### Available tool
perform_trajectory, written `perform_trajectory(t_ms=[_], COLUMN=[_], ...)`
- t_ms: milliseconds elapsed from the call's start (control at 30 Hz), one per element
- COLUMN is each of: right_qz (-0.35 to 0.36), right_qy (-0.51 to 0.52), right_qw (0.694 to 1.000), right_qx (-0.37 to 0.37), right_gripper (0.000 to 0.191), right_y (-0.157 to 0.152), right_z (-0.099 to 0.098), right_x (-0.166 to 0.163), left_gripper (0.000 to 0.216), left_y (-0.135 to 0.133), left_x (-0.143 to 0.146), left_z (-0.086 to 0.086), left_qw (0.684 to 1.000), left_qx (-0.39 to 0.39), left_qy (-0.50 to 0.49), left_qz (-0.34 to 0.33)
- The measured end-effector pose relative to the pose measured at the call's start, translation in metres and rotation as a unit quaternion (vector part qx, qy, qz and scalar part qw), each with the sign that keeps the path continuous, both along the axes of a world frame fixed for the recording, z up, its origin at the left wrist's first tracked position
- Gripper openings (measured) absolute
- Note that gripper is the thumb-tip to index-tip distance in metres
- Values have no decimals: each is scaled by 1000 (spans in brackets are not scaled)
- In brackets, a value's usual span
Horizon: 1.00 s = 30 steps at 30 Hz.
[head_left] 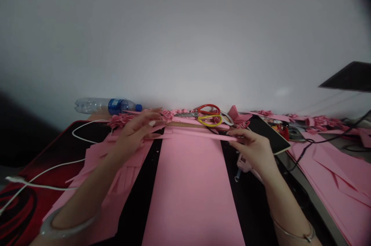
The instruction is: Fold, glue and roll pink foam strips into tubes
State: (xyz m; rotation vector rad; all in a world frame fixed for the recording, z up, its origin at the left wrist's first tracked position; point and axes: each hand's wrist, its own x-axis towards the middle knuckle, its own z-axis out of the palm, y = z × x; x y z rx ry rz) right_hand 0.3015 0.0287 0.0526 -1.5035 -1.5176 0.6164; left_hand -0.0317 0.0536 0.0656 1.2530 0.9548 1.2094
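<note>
My left hand point(136, 132) and my right hand point(252, 147) each pinch one end of a long narrow pink paper strip point(197, 134), stretched level between them. The strip hangs just above the far end of a wide pink paper sheet point(188, 192) lying lengthwise on the dark desk mat point(46, 168). My left fingertips are closed on the strip's left end near some pink paper flowers point(118, 120). My right thumb and fingers grip the right end. A bangle sits on my left wrist and a thin bracelet on my right.
Red-handled scissors point(207, 109) and yellow-handled scissors point(210, 120) lie at the back by the wall. A plastic water bottle point(107, 105) lies on its side at back left. A white cable point(43, 172) crosses the mat. A phone point(269, 134) and more pink sheets point(342, 184) lie right.
</note>
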Motion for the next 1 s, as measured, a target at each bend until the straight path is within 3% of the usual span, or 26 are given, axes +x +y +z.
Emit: perform_trajectory(t_ms=[100,167,233,267,333,367,600,800,900,1000], right_qz=[-19,23,88,117,169,185,147,182,201,168], right_qy=[101,141,160,166,185,205,393,447,415,364], right_qw=[995,990,983,978,965,957,891,855,858,889], right_qx=[18,12,-18,-36,-73,-86,-172,-192,-226,-220], right_gripper=[23,23,23,24,25,26,19,17,21,23], right_y=[-1,-2,-4,-5,-7,-8,-13,-15,-15,-16], right_z=[5,4,0,-2,-5,-5,11,20,22,21], right_x=[-2,-12,-26,-32,-41,-43,-40,-37,-24,-16], left_gripper=[40,52,57,52,21,19,26,33,29,30], left_y=[-2,-9,-17,-20,-25,-27,-24,-23,-15,-7], left_x=[4,15,28,34,42,44,39,37,20,4], left_z=[-2,-9,-16,-19,-22,-23,-16,-7,-1,2], left_qw=[998,996,991,988,987,986,978,962,950,934], left_qx=[-12,-24,-43,-46,-59,-63,-88,-117,-117,-95], left_qy=[-52,-81,-101,-118,-139,-149,-191,-245,-288,-332], left_qz=[26,-4,-77,-84,-46,-29,-20,-3,28,89])
